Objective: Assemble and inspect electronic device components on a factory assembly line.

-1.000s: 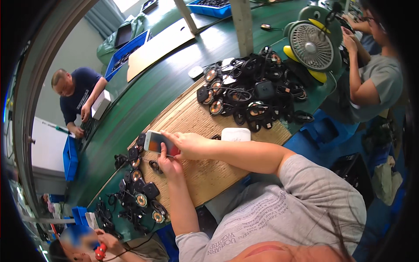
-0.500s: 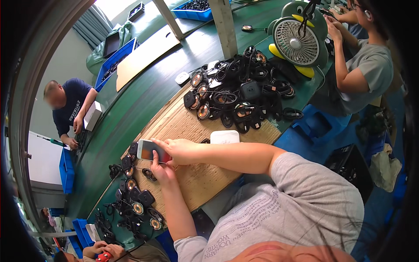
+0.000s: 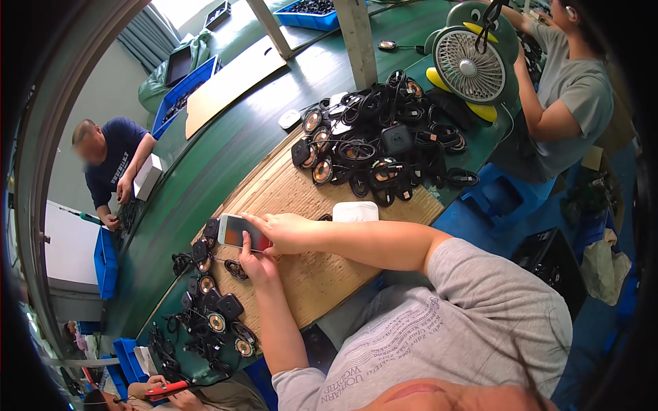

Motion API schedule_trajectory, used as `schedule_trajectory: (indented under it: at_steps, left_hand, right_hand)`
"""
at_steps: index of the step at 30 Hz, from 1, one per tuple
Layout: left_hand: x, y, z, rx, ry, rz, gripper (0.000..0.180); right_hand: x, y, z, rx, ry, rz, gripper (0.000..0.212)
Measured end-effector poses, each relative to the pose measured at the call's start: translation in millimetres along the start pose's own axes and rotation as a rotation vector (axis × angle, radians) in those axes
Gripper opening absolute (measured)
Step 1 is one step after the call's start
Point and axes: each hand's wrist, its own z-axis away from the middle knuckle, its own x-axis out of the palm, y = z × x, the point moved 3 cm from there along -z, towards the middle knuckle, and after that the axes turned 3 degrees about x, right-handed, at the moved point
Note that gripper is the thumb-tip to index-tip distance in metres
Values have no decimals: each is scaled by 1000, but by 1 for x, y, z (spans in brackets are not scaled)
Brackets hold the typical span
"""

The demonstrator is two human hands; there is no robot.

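Note:
Both my hands hold a white-edged smartphone over the left end of a cardboard sheet. My left hand grips it from the near side, its thumb lying on the screen. My right hand closes on the phone's right end, fingers along its far edge. Part of the screen glows orange and red. Beside my left hand lies a cluster of black charging pads with coiled cables, some showing copper coils. A white square box sits just beyond my right forearm, partly covered by it.
A large heap of charging pads and black cables covers the board's far right. Behind it stands a penguin-shaped fan. A metal post rises from the green bench. Co-workers sit left, right and lower left; blue bins line the bench.
My hands and the phone stay nearly in place as the view shifts slightly. The co-worker at right raises an arm; the lower-left one's red tool is now in fuller view.

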Motion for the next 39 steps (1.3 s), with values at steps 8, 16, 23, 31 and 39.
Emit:
schedule_trajectory:
  at_steps: [8, 16, 23, 31, 39]
  left_hand:
    - [3, -2, -4, 42, -44, -46, 38]
    - [4, 5, 2, 63, -61, -9, 34]
    - [4, -1, -1, 100, -63, 21, 31]
    - [8, -1, 1, 116, -90, 12, 30]
    - [13, 1, 6, 107, -78, 29, 29]
  right_hand:
    - [-4, 1, 0, -9, 14, 26, 92]
    - [7, 3, -3, -86, 97, 5, 91]
    - [3, 4, -1, -60, 18, 9, 89]
    - [0, 4, 1, -72, 39, 35, 91]
    - [0, 5, 2, -70, 38, 42, 90]
